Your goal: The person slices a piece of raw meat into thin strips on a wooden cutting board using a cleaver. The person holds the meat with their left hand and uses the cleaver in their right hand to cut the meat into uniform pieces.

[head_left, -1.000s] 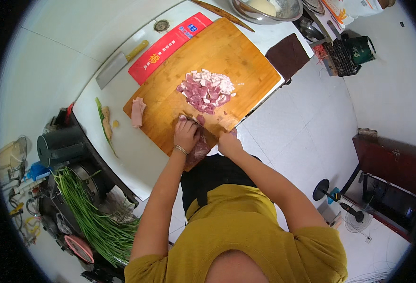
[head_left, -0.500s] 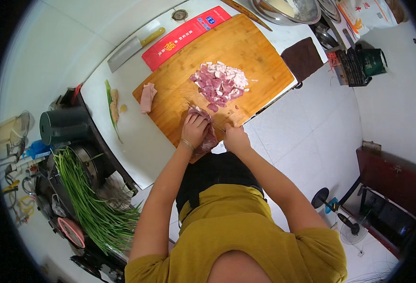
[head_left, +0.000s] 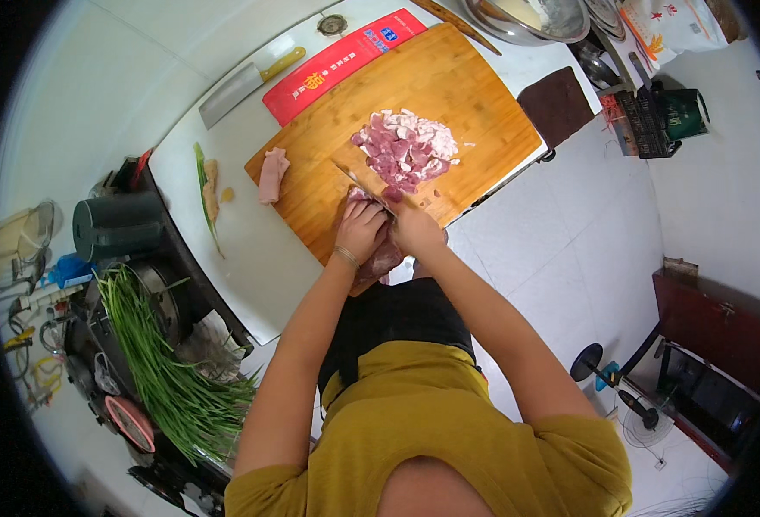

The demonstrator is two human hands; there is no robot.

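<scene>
On the wooden cutting board [head_left: 475, 95] lies a chunk of raw meat [head_left: 383, 258], close to the edge nearest my body. My left hand [head_left: 362, 227] presses down on it with bent fingers. A knife [head_left: 361, 183] is gripped in my right hand [head_left: 419, 231], its blade slanting up and left along the chunk's far end. The fist hides the handle. Just beyond the blade is a pile of cut meat [head_left: 406, 148], pink pieces to the left and whitish fatty ones to the right. A pale rolled strip, perhaps pork skin [head_left: 272, 176], rests at the board's left edge.
Behind the board are a red sleeve [head_left: 333, 69] and a yellow-handled cleaver [head_left: 235, 93]. Ginger [head_left: 210, 191] and a green onion [head_left: 199, 168] lie left. A metal bowl [head_left: 561, 33] and dark cloth [head_left: 555, 108] are right; long green stalks [head_left: 160, 370] fill the lower left.
My right hand and the knife have moved up and slightly left, farther across the chunk toward the pile. The left hand stays on the meat, shifted only a little.
</scene>
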